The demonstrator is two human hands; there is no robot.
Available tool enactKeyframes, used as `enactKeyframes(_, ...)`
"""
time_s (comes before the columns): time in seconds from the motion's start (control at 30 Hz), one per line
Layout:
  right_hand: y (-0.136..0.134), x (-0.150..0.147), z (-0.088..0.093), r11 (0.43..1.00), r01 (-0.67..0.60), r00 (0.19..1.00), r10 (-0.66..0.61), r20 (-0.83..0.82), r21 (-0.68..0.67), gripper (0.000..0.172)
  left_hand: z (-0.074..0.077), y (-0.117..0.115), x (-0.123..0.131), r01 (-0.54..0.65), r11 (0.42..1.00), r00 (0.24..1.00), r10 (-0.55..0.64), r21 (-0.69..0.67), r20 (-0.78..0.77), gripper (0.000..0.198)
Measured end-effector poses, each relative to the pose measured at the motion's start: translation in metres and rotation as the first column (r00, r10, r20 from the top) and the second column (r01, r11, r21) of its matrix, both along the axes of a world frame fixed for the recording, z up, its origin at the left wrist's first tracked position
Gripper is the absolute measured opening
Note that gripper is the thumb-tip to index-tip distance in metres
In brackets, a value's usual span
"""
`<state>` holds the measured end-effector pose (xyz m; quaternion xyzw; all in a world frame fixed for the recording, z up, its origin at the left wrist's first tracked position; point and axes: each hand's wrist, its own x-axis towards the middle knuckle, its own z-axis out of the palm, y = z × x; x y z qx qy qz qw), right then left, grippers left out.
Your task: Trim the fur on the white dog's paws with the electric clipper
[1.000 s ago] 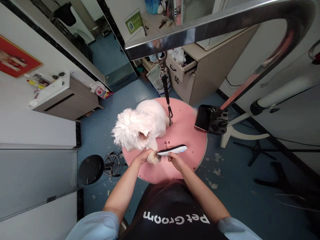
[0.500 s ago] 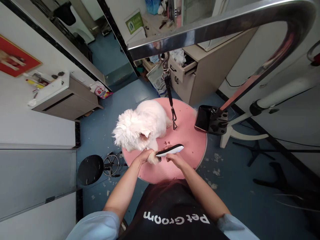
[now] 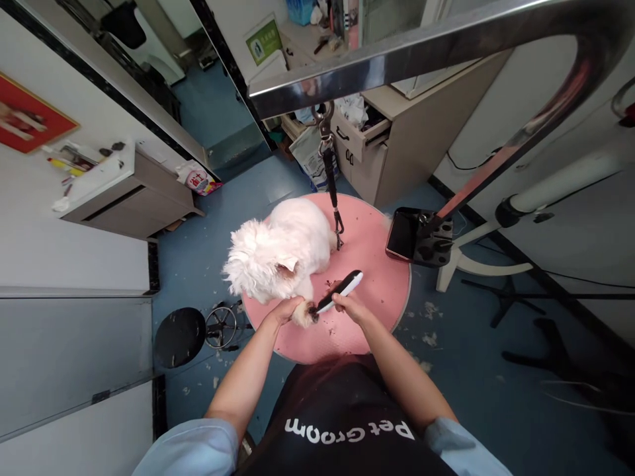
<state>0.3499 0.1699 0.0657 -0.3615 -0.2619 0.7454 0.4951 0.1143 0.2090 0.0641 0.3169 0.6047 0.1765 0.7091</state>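
A white fluffy dog [image 3: 297,238] is on the round pink table [image 3: 377,244], its head toward the left. My left hand [image 3: 286,309] is closed around one of its front legs, and the paw [image 3: 303,315] sticks out to the right of my fingers. In my right hand [image 3: 347,305] is a black and white clipper [image 3: 342,289], its lower left end touching or very near the dark tip of the paw. Small dark bits of hair lie on the table around the clipper.
A metal arm [image 3: 387,66] crosses above, with a black strap [image 3: 330,175] hanging from it beside the dog. A tray [image 3: 419,237] sits at the table's right edge. A black stool [image 3: 179,337] stands at the left; behind is a cabinet [image 3: 421,132] with an open drawer.
The clipper has turned to a steeper slant, its far end pointing up and right. My right hand has shifted slightly. The hanging strap has swung a little to the left.
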Motion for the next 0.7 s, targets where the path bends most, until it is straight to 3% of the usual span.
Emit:
enactKeyframes(0.03,-0.002,-0.002,-0.001,1.0,0.03,1.0,-0.03,-0.004,0.0,0.037,-0.001,0.0,0.001,-0.002,0.999,1.0,0.002,-0.035,0.002,0.005)
enactKeyframes(0.17,-0.012,-0.004,-0.007,0.993,-0.108,0.994,0.109,-0.024,0.036,0.039,-0.001,0.0,0.003,-0.024,0.984,0.998,0.035,-0.177,0.06,0.014)
enactKeyframes(0.3,-0.018,-0.006,-0.017,0.994,0.064,0.993,-0.073,-0.093,-0.091,0.039,0.001,0.001,0.003,-0.031,0.97,0.995,0.052,-0.241,0.08,0.02)
enactKeyframes(0.37,-0.019,-0.008,-0.021,0.991,0.025,0.986,-0.046,-0.158,-0.134,0.041,0.001,0.002,0.003,-0.025,0.961,0.995,0.051,-0.277,0.088,0.02)
enactKeyframes(0.7,-0.018,-0.007,-0.021,0.991,-0.051,0.946,0.008,-0.324,-0.126,0.046,-0.004,0.001,0.0,-0.077,0.95,0.993,0.099,-0.301,0.058,0.033)
